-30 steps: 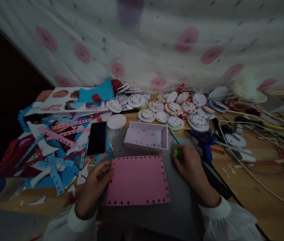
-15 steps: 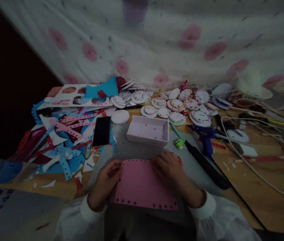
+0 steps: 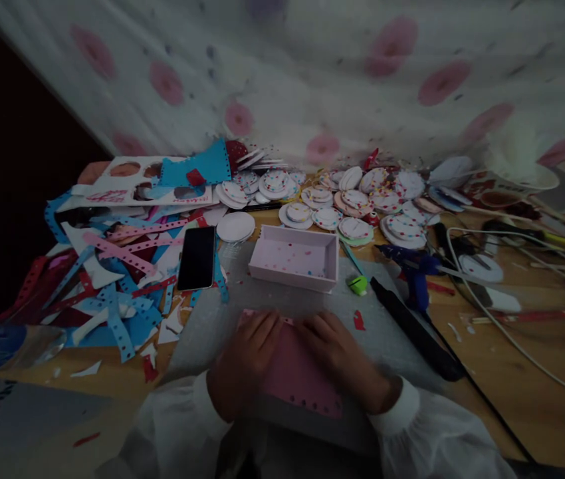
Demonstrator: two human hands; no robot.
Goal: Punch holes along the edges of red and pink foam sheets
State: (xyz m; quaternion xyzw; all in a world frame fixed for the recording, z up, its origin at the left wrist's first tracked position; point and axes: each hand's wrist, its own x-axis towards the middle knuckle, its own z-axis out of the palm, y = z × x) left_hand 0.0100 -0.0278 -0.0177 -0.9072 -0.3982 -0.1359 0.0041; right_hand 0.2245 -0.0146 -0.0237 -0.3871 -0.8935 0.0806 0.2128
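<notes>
A pink foam or paper sheet (image 3: 298,374) with small punched shapes along its edges lies on the grey mat in front of me. My left hand (image 3: 245,359) covers the sheet's left part, its fingers curled together over the far edge. Over the right part of the same edge, my right hand (image 3: 339,356) has its fingers bent, almost touching the left fingertips. Both thumbs are hidden. Just beyond the sheet stands a shallow open pale pink box (image 3: 293,258) with small coloured specks inside.
To the left are a phone (image 3: 197,258), a heap of coloured paper scraps (image 3: 113,293) and a plastic bottle (image 3: 8,346). White layered discs (image 3: 352,199) line the back. A blue glue gun (image 3: 415,269), green-headed tool (image 3: 357,285), black strap-like piece (image 3: 415,332) and white cable (image 3: 512,332) lie right.
My left hand has moved right from the sheet's left edge onto its far edge, close to my right hand. More of the sheet is covered, and the view has shifted slightly.
</notes>
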